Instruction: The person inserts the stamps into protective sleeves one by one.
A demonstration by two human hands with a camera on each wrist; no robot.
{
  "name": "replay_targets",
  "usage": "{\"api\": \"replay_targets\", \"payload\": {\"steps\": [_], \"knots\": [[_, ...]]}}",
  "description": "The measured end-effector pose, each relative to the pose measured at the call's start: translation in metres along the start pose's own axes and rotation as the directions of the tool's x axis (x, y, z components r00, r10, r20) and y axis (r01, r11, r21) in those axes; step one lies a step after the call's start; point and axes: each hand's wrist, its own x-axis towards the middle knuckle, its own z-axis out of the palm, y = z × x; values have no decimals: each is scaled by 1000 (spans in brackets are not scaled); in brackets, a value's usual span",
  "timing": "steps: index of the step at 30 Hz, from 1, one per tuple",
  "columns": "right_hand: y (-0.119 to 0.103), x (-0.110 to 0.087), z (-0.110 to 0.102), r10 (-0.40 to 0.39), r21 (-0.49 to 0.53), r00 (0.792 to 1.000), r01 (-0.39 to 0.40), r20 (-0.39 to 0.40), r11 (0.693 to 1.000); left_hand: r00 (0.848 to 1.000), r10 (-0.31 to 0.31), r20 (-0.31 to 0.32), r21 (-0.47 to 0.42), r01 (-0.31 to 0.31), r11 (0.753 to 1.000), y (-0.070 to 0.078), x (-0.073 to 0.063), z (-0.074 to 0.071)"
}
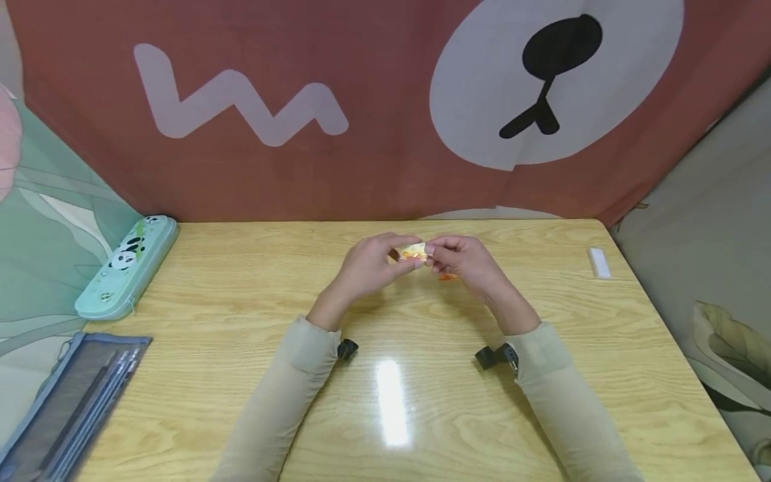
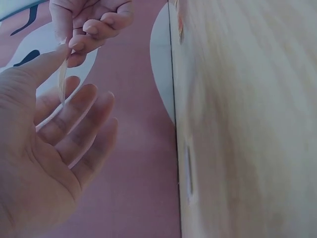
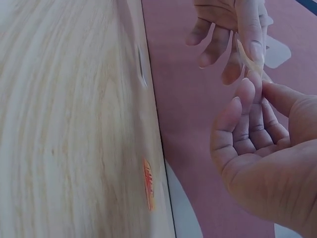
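Above the far middle of the table, a small, thin, shiny wrapper [image 1: 412, 252] with white and orange print is held between both hands. Its left end is pinched by my left hand [image 1: 375, 265], with the thumb against it in the left wrist view. At the other end, my right hand [image 1: 468, 262] grips the edge between thumb and forefinger, its other fingers curled. Both wrist views show the wrapper [image 3: 250, 59] nearly edge-on, so its contents cannot be told. A flat orange-red printed piece [image 3: 148, 184] lies on the table below the right hand.
On the table's left side are a mint panda pencil case [image 1: 129, 268] and a blue-edged mesh pouch [image 1: 78, 402] with long thin items. A white eraser-like block [image 1: 599, 263] sits near the right edge. A reddish cloth [image 1: 301, 174] hangs behind the wooden table [image 1: 241, 294].
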Motion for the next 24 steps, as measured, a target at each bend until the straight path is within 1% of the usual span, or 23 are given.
{"api": "replay_targets", "payload": {"steps": [2,5,7,10,13,16,19,24], "knots": [[-1,-1,-4,2,-30,1000,-2,0,1000,1000,15,-2,23,-15,1000,1,2,0],[-3,-2,-12,-10,-77,1000,9,-4,997,1000,16,-4,56,-16,998,1,5,-2],[-3,-3,-19,-17,-91,1000,15,-21,996,1000,12,2,84,-12,996,0,6,-2],[-3,-5,-31,-26,-116,998,19,-61,993,1000,21,12,143,-23,989,-2,7,-3],[-3,-6,-42,-25,-153,996,12,-84,988,1000,23,12,184,-25,983,-5,9,-4],[-2,-6,-50,-26,-197,996,8,-85,980,1000,0,16,214,-4,977,-7,10,-6],[0,-8,-56,-21,-234,996,-1,-91,972,999,-32,40,237,22,971,-7,12,-8],[3,-10,-62,-15,-261,996,-9,-87,965,994,-72,77,269,49,962,-9,17,-7]]}}
